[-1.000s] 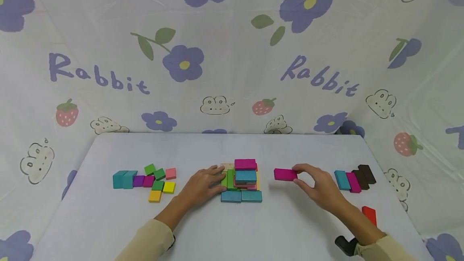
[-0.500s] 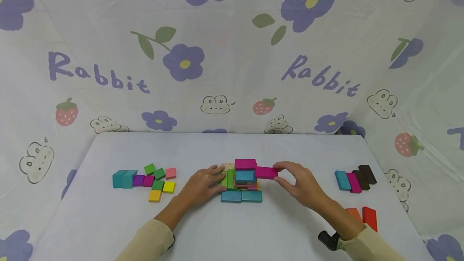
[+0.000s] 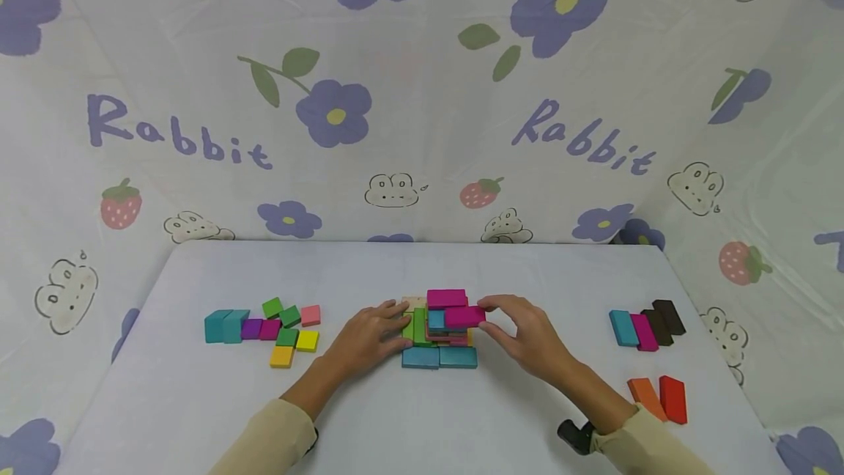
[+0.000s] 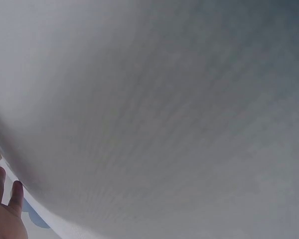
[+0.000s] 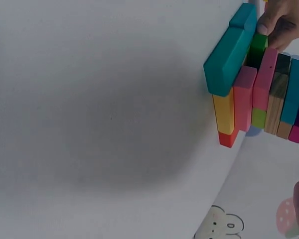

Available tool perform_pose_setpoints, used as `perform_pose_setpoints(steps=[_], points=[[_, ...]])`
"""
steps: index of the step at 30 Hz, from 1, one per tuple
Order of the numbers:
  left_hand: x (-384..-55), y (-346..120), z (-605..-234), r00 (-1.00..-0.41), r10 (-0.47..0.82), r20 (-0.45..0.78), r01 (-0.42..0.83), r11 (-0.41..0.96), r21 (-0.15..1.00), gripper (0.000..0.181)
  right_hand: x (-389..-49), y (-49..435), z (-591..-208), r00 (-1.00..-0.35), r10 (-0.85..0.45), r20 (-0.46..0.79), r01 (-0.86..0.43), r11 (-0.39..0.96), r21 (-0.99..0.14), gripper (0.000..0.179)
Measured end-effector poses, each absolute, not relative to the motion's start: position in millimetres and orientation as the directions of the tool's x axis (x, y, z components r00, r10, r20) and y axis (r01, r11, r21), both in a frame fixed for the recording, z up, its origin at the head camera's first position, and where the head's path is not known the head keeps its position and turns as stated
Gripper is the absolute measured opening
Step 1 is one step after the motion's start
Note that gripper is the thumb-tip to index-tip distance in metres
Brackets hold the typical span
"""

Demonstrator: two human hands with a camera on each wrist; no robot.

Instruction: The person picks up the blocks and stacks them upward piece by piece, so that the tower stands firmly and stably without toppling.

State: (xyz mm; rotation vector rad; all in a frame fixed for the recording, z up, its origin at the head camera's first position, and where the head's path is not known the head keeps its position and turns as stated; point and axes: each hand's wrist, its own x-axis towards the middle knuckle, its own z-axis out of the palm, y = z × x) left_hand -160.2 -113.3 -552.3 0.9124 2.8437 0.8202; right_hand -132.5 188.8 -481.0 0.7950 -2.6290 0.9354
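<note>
My left hand [image 3: 369, 336] is at the left side of a block stack, thumb at the near end and forefinger at the far end of its green blocks [image 3: 419, 327]. My right hand [image 3: 530, 332] pinches the right end of a magenta block [image 3: 464, 316] between thumb and fingertips. This block overlaps a teal block [image 3: 436, 320] high on the stack. Behind it lies another magenta block [image 3: 446, 297] at the top. Two flat teal blocks [image 3: 420, 358] form the near edge. In the right wrist view, a pink block [image 5: 245, 94] and a yellow block [image 5: 223, 112] show in the lower layers.
On the left lie small squares, such as a yellow one [image 3: 308, 341], and large teal blocks [image 3: 235, 326]. At the right are a teal block [image 3: 623, 328], a magenta block [image 3: 643, 332] and dark brown blocks [image 3: 668, 317]. Orange [image 3: 647, 399] and red [image 3: 673, 399] blocks lie nearer.
My right hand has carried the magenta block leftward from beside the stack until it overlaps the upper teal block. The orange block has come into sight. My left hand has stayed put.
</note>
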Motion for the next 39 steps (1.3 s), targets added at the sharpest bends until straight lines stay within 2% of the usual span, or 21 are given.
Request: perform_pose_setpoints(steps=[12,31,39], points=[[-160,-113,-552,-0.828,0.550,0.110,0.525,0.691,0.496,0.052,-134,177,-493,-0.812,-0.397,0.427,-0.579,0.635,-0.511,0.043],[-161,-113,-551,-0.822,0.557,0.123,0.537,0.683,0.496,0.052,-136,171,-495,-0.785,-0.407,0.467,-0.607,0.655,-0.450,0.047],[-160,-113,-551,-0.823,0.555,0.122,0.533,0.680,0.504,0.052,-129,205,-494,-0.810,-0.372,0.454,-0.571,0.678,-0.463,0.046]])
